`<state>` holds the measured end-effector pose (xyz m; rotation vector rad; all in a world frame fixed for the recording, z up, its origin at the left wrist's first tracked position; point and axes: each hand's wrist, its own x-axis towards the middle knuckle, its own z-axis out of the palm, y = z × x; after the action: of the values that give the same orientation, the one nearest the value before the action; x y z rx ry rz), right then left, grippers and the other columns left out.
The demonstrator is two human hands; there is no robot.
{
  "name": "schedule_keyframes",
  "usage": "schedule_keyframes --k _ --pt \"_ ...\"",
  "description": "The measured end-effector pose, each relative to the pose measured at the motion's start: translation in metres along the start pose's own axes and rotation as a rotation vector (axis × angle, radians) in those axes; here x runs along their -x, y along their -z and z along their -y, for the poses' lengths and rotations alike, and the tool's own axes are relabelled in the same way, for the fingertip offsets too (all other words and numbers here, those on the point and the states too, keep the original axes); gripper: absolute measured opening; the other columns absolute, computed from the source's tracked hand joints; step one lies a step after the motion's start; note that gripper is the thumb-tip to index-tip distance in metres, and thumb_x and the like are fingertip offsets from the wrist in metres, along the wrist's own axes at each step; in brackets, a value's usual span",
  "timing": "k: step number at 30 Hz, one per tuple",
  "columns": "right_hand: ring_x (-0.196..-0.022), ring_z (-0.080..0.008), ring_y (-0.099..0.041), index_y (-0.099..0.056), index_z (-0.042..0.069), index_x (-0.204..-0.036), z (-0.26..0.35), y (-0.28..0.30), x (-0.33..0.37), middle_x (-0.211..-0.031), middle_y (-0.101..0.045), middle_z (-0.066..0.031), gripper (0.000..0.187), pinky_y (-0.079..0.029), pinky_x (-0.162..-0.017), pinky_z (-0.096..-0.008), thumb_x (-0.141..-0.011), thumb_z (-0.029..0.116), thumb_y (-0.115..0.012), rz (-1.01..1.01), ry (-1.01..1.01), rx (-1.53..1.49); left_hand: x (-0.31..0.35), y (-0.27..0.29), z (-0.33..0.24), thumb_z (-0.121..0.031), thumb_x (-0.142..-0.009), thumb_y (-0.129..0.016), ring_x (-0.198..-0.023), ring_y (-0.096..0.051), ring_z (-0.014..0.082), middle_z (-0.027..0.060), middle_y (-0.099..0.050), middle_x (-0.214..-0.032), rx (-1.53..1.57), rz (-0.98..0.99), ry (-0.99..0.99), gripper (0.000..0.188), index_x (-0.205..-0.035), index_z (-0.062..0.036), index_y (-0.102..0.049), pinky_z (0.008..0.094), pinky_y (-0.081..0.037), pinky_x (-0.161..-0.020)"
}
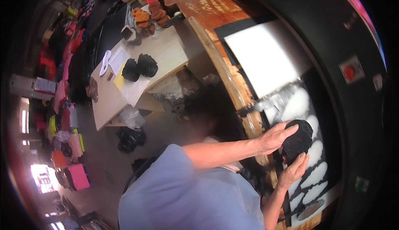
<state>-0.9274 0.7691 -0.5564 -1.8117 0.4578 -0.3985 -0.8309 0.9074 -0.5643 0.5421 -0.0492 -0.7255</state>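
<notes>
My left hand (272,139) grips the far edge of a black oval piece (298,139), its thumb on top. My right hand (293,172) holds the same piece from the near edge, fingers closed on it. The piece looks like dark fabric or sheet, with thin pale lines on its face; whether it is one layer or several, I cannot tell. It hangs above a bench surface with several white, sole-like shapes (314,174) on it. Both forearms reach in from the blue-sleeved side.
A white board (262,57) lies on the worn orange-brown bench (212,6). On a pale table (166,49) are black stacked pieces (146,65), papers and orange-brown stacks (141,18). A dark machine panel with a red button (349,72) stands at right. Plastic bags lie on the floor.
</notes>
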Motion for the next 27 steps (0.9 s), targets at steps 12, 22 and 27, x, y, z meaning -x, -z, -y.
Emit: schedule_keyframes --k 12,22,27 --pt "-0.075 -0.0128 -0.067 -0.068 -0.004 -0.121 0.073 -0.196 -0.015 -0.095 -0.071 -0.0062 0.031 -0.06 -0.062 -0.0299 -0.116 0.025 -0.058 0.69 -0.092 0.075 0.122 0.175 -0.205 -0.013 -0.103 -0.076 -0.123 -0.068 0.0172 0.0091 -0.073 -0.135 -0.475 -0.079 -0.151 0.047 -0.146 0.0025 -0.065 0.0344 -0.053 -0.111" --pt "-0.106 -0.0196 -0.072 -0.067 -0.003 -0.141 0.085 -0.327 -0.036 -0.119 -0.075 -0.0122 0.039 -0.057 -0.098 -0.0326 -0.11 0.021 -0.072 0.804 0.044 0.184 0.25 0.281 -0.288 -0.012 -0.105 -0.07 -0.123 -0.07 0.0213 0.0096 -0.071 -0.137 0.061 -0.703 -0.688 0.045 -0.147 0.0008 -0.06 0.0358 -0.056 -0.107" --pt "-0.104 -0.0204 -0.073 -0.072 -0.004 -0.133 0.087 -0.345 -0.032 -0.117 -0.077 -0.0154 0.033 -0.06 -0.092 -0.0331 -0.11 0.02 -0.071 0.935 0.051 0.316 0.299 0.385 -0.35 -0.007 -0.106 -0.069 -0.126 -0.069 0.0261 0.0113 -0.07 -0.135 0.422 -1.091 -1.145 0.034 -0.139 -0.0047 -0.059 0.045 -0.058 -0.11"
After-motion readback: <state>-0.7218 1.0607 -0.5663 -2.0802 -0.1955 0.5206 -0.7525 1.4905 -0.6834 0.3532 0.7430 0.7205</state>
